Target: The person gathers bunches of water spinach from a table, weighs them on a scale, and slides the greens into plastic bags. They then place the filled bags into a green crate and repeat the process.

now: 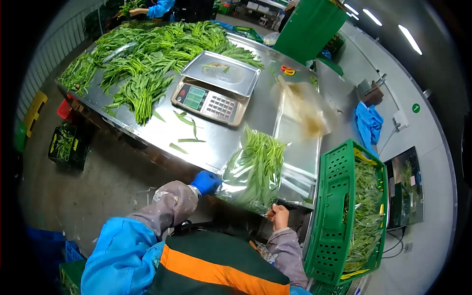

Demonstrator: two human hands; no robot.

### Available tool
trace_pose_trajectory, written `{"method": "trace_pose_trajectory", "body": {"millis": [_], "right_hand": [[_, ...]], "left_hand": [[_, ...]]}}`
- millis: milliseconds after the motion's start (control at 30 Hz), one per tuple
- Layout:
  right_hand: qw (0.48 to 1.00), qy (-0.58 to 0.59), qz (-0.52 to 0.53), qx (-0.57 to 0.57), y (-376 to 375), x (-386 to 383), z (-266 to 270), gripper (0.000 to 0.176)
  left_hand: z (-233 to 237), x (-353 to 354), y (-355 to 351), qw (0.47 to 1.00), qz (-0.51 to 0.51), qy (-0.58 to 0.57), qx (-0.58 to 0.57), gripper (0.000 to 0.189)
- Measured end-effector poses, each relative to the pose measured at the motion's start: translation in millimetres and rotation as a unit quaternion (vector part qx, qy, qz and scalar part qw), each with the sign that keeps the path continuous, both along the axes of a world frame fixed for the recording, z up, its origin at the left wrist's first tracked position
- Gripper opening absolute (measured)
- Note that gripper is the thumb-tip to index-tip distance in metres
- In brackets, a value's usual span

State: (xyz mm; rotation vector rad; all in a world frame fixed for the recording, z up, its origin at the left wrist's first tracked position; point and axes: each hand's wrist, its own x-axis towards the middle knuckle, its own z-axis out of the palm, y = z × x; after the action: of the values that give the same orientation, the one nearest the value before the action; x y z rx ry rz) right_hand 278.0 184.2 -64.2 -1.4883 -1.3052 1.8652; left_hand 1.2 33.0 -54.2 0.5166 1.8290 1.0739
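Observation:
A clear plastic bag filled with leafy green vegetables (pixel 258 169) lies at the front edge of the steel table, its lower end towards my body. My left hand (pixel 205 183), in a blue glove, is closed at the bag's left lower corner. My bare right hand (pixel 279 217) pinches the bag's right lower corner. Behind the bag stands a digital scale (pixel 211 102) with a steel pan (pixel 236 81) on top, a few leaf scraps lying in it. Loose leaves (pixel 186 140) are scattered on the table between scale and front edge.
A large heap of greens (pixel 147 64) covers the table's far left. Orange-handled scissors (pixel 288 70) and stained plastic sheets (pixel 305 110) lie to the right. A green crate (pixel 334 216) of packed greens stands at my right. Another person's hand (pixel 139 11) holds greens at the far side.

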Motion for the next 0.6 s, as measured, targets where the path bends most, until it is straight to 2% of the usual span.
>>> {"method": "trace_pose_trajectory", "body": {"millis": [33,67,100,133,167,200,267,367,400,467,533,600], "right_hand": [[1.0,0.009,-0.006,-0.004,-1,-1,2,0.019],[1.0,0.022,-0.014,-0.005,0,-3,6,0.019],[1.0,-0.002,-0.008,-0.008,0,-4,13,0.021],[1.0,0.0,-0.017,-0.017,0,-5,17,0.023],[1.0,-0.005,-0.013,-0.023,0,-7,21,0.025],[0.999,-0.01,-0.007,-0.031,-1,-10,25,0.028],[0.998,-0.013,0.003,-0.06,-3,-14,29,0.031],[0.996,0.016,0.02,-0.089,10,-8,21,0.03],[0.996,0.083,-0.015,-0.032,11,-3,24,0.034],[0.971,0.215,-0.068,0.081,14,0,41,0.046],[0.934,0.173,0.023,0.312,17,4,73,0.077],[0.859,0.117,0.082,0.492,13,-8,125,0.094]], "left_hand": [[5,2,-5,0.999,0.04,0.003,0.008,0.037],[27,14,-13,0.982,0.064,0.178,0.005,0.047],[53,28,-17,0.933,0.082,0.349,0.005,0.06],[68,36,-16,0.86,0.015,0.494,0.123,0.085],[93,52,-16,0.845,-0.094,0.507,0.14,0.085],[94,65,-9,0.783,-0.24,0.544,0.18,0.078],[40,78,12,0.678,-0.289,0.65,0.186,0.065],[35,65,35,0.655,-0.284,0.664,0.222,0.059],[51,60,42,0.666,-0.32,0.641,0.207,0.057],[121,42,62,0.69,-0.379,0.593,0.17,0.054],[202,30,86,0.759,-0.388,0.495,0.168,0.047],[276,19,121,0.74,-0.468,0.47,0.109,0.034]]}}
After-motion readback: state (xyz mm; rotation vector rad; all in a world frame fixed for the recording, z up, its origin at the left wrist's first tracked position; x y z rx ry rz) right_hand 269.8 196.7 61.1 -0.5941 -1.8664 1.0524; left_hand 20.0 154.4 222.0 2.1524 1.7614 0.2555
